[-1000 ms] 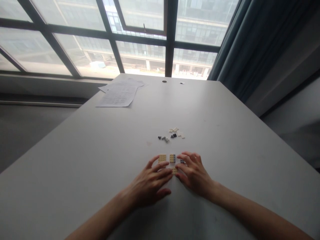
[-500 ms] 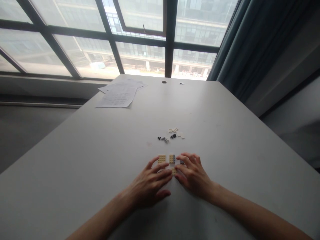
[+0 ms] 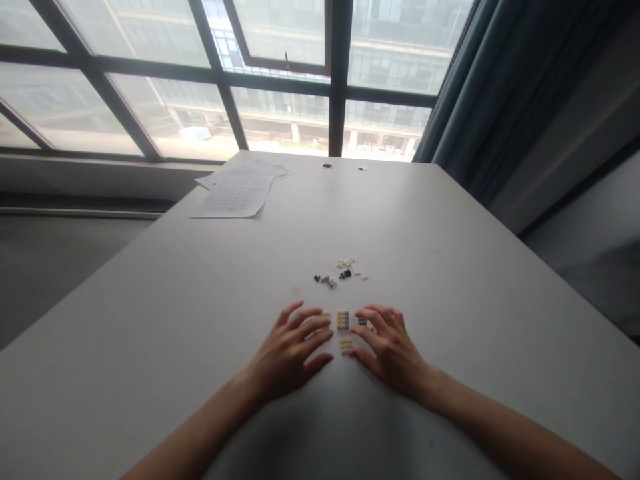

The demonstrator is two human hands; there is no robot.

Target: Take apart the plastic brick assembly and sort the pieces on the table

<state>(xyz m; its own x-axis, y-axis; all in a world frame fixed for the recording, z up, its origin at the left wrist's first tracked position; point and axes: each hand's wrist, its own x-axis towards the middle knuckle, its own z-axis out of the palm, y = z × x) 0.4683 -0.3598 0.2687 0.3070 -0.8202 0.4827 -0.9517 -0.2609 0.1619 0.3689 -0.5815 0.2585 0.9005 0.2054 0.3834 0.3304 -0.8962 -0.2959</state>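
Note:
My left hand (image 3: 295,350) is open over the table, its fingers apart and partly covering a tan toy brick piece (image 3: 327,315). My right hand (image 3: 383,343) is also open, with thumb and fingers spread around a small tan brick piece (image 3: 346,345) and a grey-blue one (image 3: 362,321). The thumb tip is close to the lower tan piece; whether it touches cannot be made out. Between the hands lies a block of tan and blue bricks (image 3: 343,320). Neither hand grips anything visible.
Beyond the hands lie loose white bricks (image 3: 345,263), black bricks (image 3: 345,274) and grey bricks (image 3: 329,281). Printed papers (image 3: 233,193) rest at the far left of the white table (image 3: 400,227). Windows stand behind, with a dark curtain (image 3: 480,100) at the right.
My left hand has drawn back to the left and its fingers have moved up over the left tan piece, uncovering the lower tan piece. My right hand has hardly moved.

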